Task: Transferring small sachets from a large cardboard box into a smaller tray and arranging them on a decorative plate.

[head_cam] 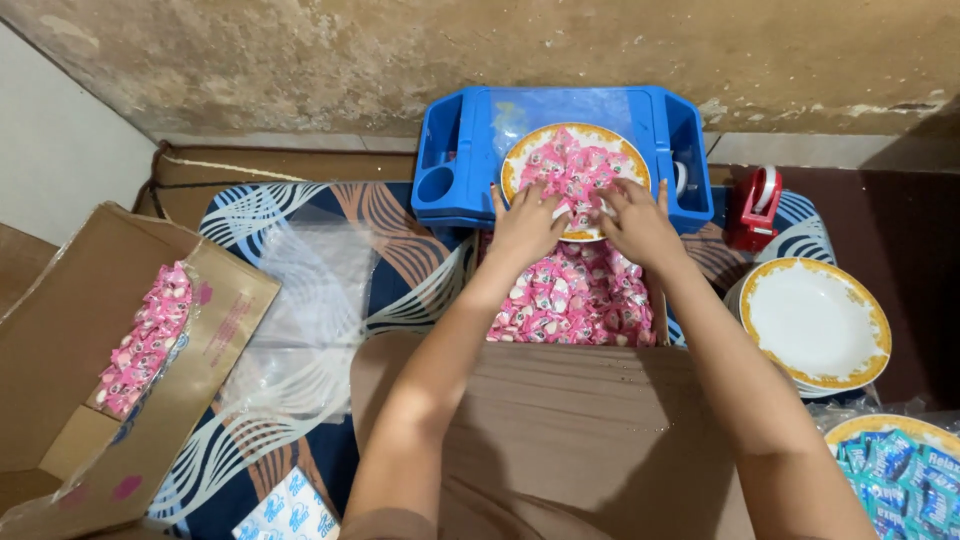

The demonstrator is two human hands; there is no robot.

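Both bare forearms reached forward from the bottom of the view and drew closer together toward the hands, the left arm rising from the lower middle, the right from the lower right corner. The left hand (525, 226) lay palm down, its fingers spread and pointing away from the body, knuckles uppermost. The right hand (637, 222) lay just beside it in the same pose, palm down, fingers splayed and slightly curled at the tips. The two hands sat near each other without touching, wrists roughly level and nearly straight. Neither hand was closed into a grip; both rested flat and open.
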